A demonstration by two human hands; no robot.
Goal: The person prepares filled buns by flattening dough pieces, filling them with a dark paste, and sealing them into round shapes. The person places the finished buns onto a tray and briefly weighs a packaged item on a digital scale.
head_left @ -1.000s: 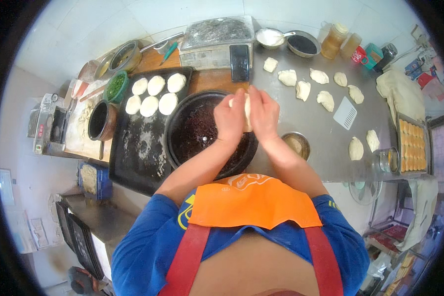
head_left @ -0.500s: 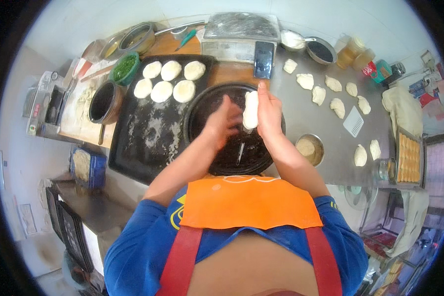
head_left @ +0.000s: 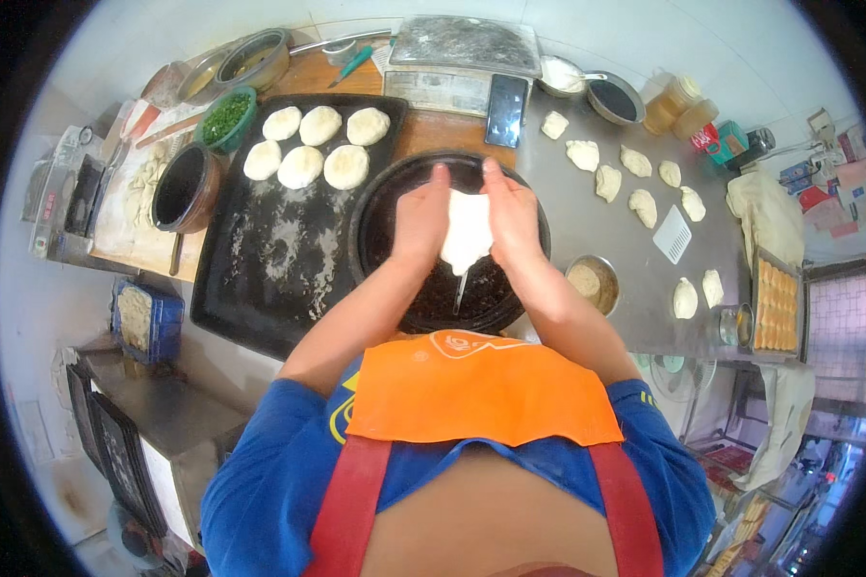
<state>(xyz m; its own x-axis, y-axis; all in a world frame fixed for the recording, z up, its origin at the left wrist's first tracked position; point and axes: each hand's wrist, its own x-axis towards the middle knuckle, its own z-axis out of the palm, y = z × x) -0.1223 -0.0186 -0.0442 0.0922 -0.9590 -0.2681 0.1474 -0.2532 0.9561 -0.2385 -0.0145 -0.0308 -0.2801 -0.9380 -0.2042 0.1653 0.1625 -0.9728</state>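
Nearest the body, below the orange bib and blue sleeves, both forearms run up to a piece of white dough [head_left: 467, 231] held between the two hands over a round dark pan [head_left: 394, 197]. Left hand [head_left: 420, 216] and right hand [head_left: 513, 216] stand on either side of it, palms facing inward, fingers pressed against its flanks; neither grip is spread, both are closed on the dough. The piece hangs with its long axis near to far, a thin strand trailing from its near end toward the pan's dark contents. Both hands are equally close, the dough lying directly between them. What fills the pan is hard to make out. Just right of the pan sits a small metal bowl [head_left: 593, 281] of pale filling. Left lies a black tray [head_left: 260, 279], floured, with six shaped rounds [head_left: 318, 146] at its far end. Farther right, loose dough pieces [head_left: 635, 188] dot the steel counter [head_left: 568, 221].
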